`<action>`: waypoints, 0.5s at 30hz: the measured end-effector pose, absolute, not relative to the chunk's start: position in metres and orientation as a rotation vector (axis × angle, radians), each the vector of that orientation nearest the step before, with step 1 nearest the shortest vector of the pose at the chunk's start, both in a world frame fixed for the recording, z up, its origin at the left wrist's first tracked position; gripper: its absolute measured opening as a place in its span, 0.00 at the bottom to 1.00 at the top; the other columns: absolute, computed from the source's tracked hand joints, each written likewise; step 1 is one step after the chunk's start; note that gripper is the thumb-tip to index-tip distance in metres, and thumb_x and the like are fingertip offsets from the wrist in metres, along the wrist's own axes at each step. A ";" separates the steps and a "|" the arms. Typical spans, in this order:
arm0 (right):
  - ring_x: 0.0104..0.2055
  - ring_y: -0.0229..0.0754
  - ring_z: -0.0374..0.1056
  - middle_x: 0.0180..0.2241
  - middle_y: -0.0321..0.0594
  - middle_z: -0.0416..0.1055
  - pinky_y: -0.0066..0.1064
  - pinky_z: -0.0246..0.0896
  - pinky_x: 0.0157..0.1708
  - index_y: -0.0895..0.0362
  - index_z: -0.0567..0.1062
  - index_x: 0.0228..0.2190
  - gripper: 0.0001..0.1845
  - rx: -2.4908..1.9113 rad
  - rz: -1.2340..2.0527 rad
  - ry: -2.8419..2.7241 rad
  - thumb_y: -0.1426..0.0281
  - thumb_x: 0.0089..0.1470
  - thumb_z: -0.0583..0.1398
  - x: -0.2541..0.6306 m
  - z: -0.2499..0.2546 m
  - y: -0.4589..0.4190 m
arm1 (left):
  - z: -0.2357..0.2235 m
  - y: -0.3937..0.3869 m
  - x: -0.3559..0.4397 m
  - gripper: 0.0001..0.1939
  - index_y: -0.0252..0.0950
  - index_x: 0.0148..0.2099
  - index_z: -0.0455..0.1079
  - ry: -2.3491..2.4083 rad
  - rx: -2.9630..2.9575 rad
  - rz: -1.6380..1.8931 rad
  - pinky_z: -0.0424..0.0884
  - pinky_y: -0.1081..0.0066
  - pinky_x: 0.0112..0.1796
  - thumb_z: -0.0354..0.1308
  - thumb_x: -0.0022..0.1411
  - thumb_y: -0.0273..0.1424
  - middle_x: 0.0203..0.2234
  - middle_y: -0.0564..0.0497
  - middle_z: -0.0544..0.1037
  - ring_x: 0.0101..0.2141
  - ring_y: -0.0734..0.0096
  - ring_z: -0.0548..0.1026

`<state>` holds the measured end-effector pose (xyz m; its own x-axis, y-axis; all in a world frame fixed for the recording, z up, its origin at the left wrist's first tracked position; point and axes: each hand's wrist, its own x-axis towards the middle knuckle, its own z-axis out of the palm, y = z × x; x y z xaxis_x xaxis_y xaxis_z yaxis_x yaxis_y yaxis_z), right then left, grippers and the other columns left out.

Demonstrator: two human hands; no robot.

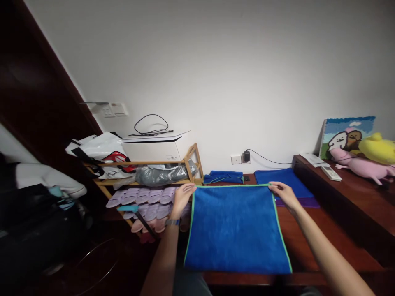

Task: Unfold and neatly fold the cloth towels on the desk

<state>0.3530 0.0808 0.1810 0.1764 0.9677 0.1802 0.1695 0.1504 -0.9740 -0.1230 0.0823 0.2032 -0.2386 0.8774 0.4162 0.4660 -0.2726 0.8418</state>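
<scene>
Our left hand (182, 200) (a wristwatch (172, 222) on that wrist) and our right hand (285, 195) hold the far corners of a blue microfibre towel (236, 230) with green trim, the fingers (191, 187) of both hands clenched on its edge. The towel lies spread on the wooden table (321, 246). Just past it sit a folded blue towel (223, 177), a flat blue towel (282, 179) and a purple cloth (296, 202). To our left stands a bamboo shoe rack (194, 162) with lilac slippers (145, 197). On a raised wooden ledge (345, 197) to our right, we see a remote control (331, 173), a pink plush toy (361, 166), a yellow plush toy (378, 148) and a tufted picture (347, 135). A black charger (246, 156) is plugged into the wall socket beyond.
</scene>
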 end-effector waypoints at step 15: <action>0.78 0.55 0.38 0.76 0.48 0.45 0.50 0.31 0.76 0.64 0.56 0.73 0.43 -2.065 0.332 -1.984 0.50 0.67 0.45 0.226 -0.056 -0.010 | -0.030 0.022 -0.087 0.29 0.44 0.73 0.62 2.032 2.424 0.358 0.59 0.50 0.68 0.48 0.75 0.44 0.73 0.44 0.61 0.71 0.54 0.60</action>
